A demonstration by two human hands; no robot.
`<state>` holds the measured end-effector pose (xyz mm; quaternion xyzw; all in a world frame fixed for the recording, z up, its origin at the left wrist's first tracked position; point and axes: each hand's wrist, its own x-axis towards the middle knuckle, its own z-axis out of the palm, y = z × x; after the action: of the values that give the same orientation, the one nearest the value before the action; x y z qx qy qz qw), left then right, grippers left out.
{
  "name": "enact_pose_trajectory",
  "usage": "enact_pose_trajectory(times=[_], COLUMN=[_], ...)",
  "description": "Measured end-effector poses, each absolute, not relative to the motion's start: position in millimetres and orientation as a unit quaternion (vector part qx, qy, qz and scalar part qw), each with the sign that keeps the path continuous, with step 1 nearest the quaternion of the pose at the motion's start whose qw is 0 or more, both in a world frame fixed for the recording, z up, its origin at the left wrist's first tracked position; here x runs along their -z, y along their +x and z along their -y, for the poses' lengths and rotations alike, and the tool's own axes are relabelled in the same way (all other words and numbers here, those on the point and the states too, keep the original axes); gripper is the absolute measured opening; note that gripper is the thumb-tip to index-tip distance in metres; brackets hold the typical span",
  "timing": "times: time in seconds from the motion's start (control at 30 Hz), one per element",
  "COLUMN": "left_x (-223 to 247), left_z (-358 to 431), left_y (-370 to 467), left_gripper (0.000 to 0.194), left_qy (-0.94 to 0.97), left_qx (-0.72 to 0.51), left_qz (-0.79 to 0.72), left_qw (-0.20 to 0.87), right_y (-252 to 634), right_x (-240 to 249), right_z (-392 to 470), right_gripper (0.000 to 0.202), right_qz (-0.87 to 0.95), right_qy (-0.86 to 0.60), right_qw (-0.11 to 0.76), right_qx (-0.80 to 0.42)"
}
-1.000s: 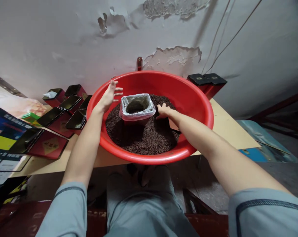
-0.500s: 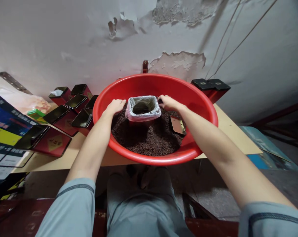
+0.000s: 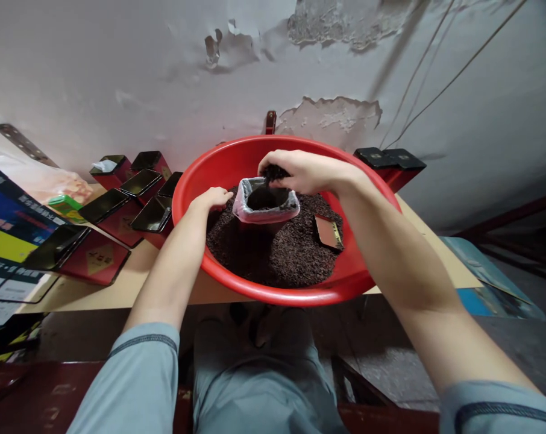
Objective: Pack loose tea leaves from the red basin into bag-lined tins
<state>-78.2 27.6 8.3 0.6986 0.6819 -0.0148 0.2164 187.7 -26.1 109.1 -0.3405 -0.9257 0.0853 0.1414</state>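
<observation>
My right hand (image 3: 295,172) is above a tin whose clear plastic liner (image 3: 266,215) is folded over the rim. It is closed round a clump of dark loose tea (image 3: 276,173), some of which falls into the opening. The tin stands in a big red basin (image 3: 277,295) with more loose tea (image 3: 300,259) heaped about it. Just left of the tin, my left hand (image 3: 215,198) rests low at the tea, its fingers bent down and the tips hidden. A reddish-brown flat piece (image 3: 328,232) lies on the tea at the right.
Several open red and black tins (image 3: 114,214) stand on the table (image 3: 164,289) left of the basin. Two dark-lidded tins (image 3: 390,160) stand behind it at the right. A printed box (image 3: 11,241) is at the far left. Behind is a peeling wall (image 3: 141,72).
My right hand has risen from the tea right of the tin and moved left over its opening, carrying tea. My left hand stays by the tin's left side.
</observation>
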Motion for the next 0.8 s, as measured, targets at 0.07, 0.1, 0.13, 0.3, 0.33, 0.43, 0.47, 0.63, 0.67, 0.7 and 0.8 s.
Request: enact_pose_trajectory(times=[0.07, 0.1, 0.13, 0.3, 0.33, 0.43, 0.47, 0.63, 0.67, 0.7, 0.8], left_x=[-10, -10, -10, -6, -5, -5, -4, -1, 0, 0, 0], left_z=[-26, -26, -26, -31, -31, -32, -32, -35, -35, -36, -35], left_y=[-78, -78, -78, -79, -79, -80, -80, -81, -81, -81, -80], left_gripper=[0.038, 0.037, 0.038, 0.034, 0.032, 0.030, 0.030, 0.029, 0.028, 0.028, 0.030], left_qy=[0.694, 0.694, 0.696, 0.706, 0.705, 0.704, 0.706, 0.727, 0.731, 0.735, 0.742], left_qx=[0.012, 0.012, 0.013, 0.004, -0.001, -0.006, -0.005, 0.006, 0.005, 0.003, -0.004], left_qz=[-0.684, -0.684, -0.683, -0.673, -0.674, -0.673, -0.672, -0.659, -0.655, -0.652, -0.645], left_qw=[0.223, 0.223, 0.222, 0.219, 0.221, 0.225, 0.224, 0.194, 0.190, 0.187, 0.182], right_y=[177, 174, 171, 170, 170, 172, 174, 192, 197, 203, 217], right_x=[-104, -101, -99, -87, -85, -79, -78, -81, -79, -76, -55], right_z=[26, 26, 27, 29, 29, 32, 33, 32, 26, 19, -10], right_gripper=[0.036, 0.036, 0.036, 0.031, 0.030, 0.025, 0.023, 0.024, 0.025, 0.027, 0.039], right_qz=[0.930, 0.931, 0.931, 0.930, 0.930, 0.932, 0.931, 0.892, 0.873, 0.852, 0.790], right_qy=[-0.333, -0.331, -0.328, -0.309, -0.304, -0.282, -0.276, -0.326, -0.354, -0.386, -0.490], right_qw=[0.131, 0.134, 0.140, 0.173, 0.180, 0.199, 0.204, 0.281, 0.310, 0.337, 0.361], right_qx=[-0.084, -0.084, -0.084, -0.094, -0.098, -0.114, -0.121, -0.137, -0.126, -0.111, -0.073])
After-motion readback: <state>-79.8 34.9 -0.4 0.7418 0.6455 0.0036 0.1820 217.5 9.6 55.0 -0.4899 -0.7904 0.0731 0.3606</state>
